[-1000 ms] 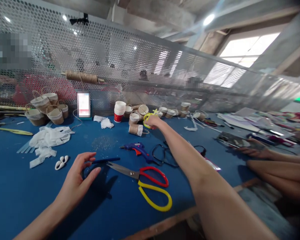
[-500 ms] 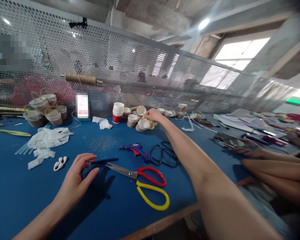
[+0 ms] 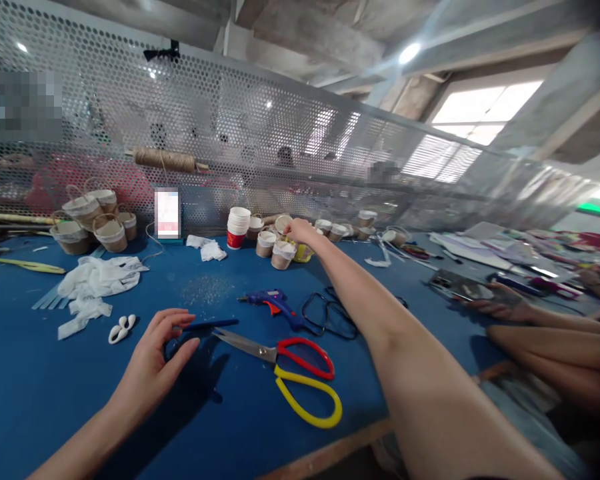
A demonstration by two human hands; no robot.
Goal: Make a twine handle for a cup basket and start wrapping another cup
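Observation:
My left hand [image 3: 167,347] hovers low over the blue table, fingers curved and apart, holding nothing. A thin dark-blue stick [image 3: 213,325] lies by its fingertips. My right arm stretches to the back, where my right hand [image 3: 301,231] pinches at the top of a small white-lined cup basket [image 3: 283,255]; the exact grip is too small to make out. Partly hidden beneath this hand is a yellow item [image 3: 304,253]. Scissors [image 3: 275,353] with one red and one yellow handle lie between my arms, and a blue glue gun [image 3: 273,300] is just behind them.
Several twine-handled cup baskets [image 3: 111,233] stand at the back left, near crumpled white gloves [image 3: 100,277]. Stacked paper cups [image 3: 238,227] are back centre. A lit phone [image 3: 168,215] leans by the mesh screen [image 3: 260,133]. Another person's hand [image 3: 503,303] holds a phone at right.
My right hand and the small cup basket beneath it have shifted slightly left. The basket now looks more upright. My left hand keeps its pose.

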